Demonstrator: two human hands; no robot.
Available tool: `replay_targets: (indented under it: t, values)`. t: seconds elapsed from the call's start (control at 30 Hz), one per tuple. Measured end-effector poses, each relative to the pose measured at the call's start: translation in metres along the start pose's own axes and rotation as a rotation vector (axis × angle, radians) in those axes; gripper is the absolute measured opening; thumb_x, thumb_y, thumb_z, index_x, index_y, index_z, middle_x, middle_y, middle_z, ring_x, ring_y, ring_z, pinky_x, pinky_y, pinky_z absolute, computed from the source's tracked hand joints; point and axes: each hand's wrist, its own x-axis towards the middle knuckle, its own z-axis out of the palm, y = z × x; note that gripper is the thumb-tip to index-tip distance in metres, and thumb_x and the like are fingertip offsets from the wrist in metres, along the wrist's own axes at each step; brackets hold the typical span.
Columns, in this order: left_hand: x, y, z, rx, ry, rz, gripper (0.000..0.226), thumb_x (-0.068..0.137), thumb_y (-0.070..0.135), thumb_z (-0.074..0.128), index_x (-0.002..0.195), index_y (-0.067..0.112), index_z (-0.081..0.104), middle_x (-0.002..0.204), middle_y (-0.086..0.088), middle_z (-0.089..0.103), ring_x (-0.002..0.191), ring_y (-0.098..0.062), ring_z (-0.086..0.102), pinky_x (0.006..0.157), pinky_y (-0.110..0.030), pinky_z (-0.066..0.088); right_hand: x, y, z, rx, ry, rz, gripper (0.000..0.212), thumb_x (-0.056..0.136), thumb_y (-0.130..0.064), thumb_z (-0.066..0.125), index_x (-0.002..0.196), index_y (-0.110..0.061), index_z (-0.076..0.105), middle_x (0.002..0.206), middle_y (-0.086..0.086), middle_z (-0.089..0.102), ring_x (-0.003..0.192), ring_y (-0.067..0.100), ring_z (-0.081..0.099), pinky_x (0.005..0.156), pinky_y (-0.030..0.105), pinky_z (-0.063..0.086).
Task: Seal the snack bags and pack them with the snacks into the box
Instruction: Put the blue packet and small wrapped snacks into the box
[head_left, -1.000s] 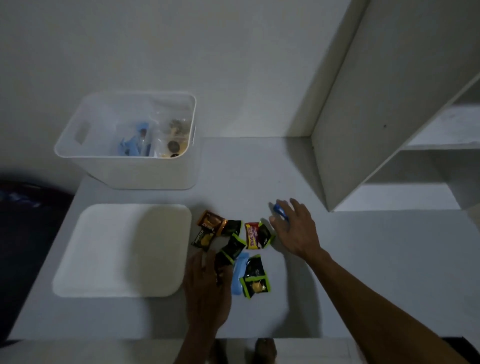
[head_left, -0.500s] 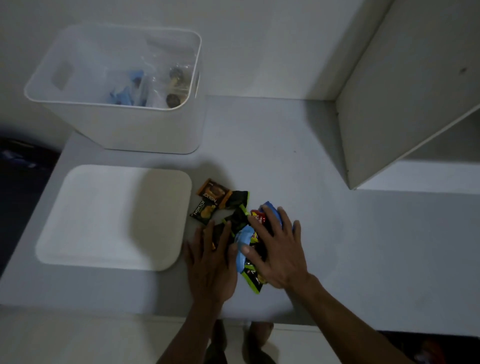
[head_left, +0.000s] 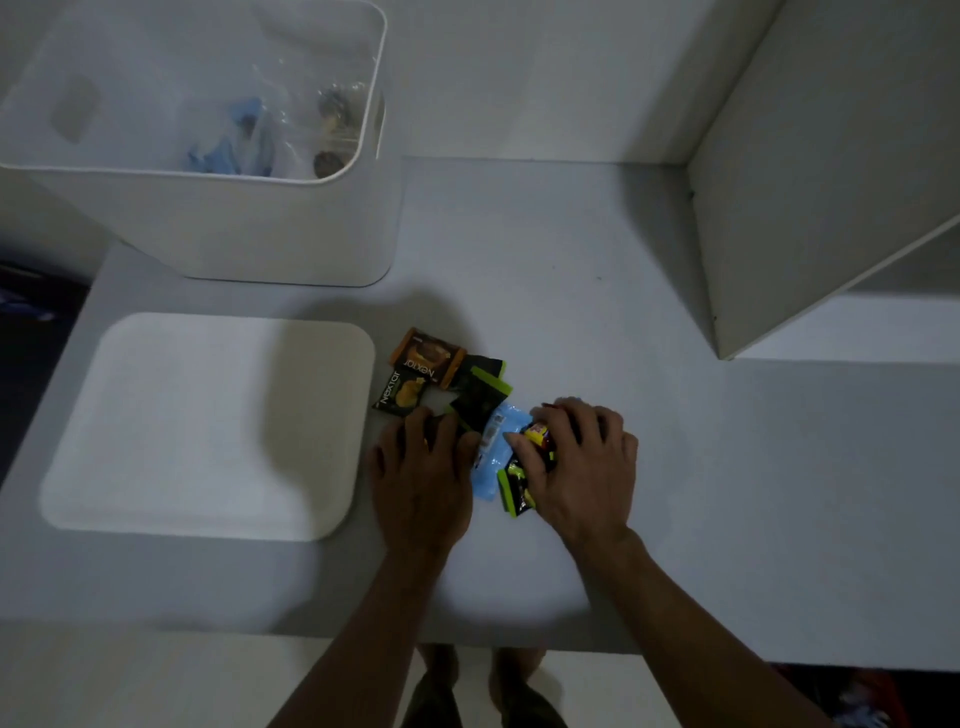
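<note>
Box: already holds sealed clear bags. Snacks: loose on your surface, beside the lid. Your left hand, fingers flat, presses some packets; your right hand, fingers curled, gathers others. Left: packing.

The right hand covered most of the red and yellow packet, so its grip could not be told for sure. The left hand hid the near end of a dark packet. The box was cut off at the top and left edges, and its contents were too blurred to name. The shelf ran out of the right edge.
</note>
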Motion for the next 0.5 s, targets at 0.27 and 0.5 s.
replay_targets:
  t: [0.27,0.5]
  values:
    - [0.007,-0.001,0.012,-0.071,0.139,0.066,0.034,0.1,0.042,0.05,0.082,0.015,0.061,0.086,-0.007,0.058,0.072,-0.027,0.051,0.054,-0.035,0.039,-0.002,0.003,0.01,-0.004,0.077,-0.094,0.026,0.089,-0.04,0.07,0.108,-0.023,0.07,0.095,0.0,0.066,0.079,0.021,0.06,0.044,0.031,0.046]
    - [0.008,0.004,0.003,-0.208,0.178,-0.003,0.044,0.1,0.045,0.046,0.074,0.013,0.063,0.08,-0.005,0.057,0.062,-0.021,0.052,0.047,-0.028,0.033,-0.005,-0.006,0.006,0.252,0.059,0.002,0.037,0.071,-0.011,0.083,0.106,-0.018,0.073,0.095,0.003,0.067,0.07,0.023,0.067,0.054,0.034,0.055]
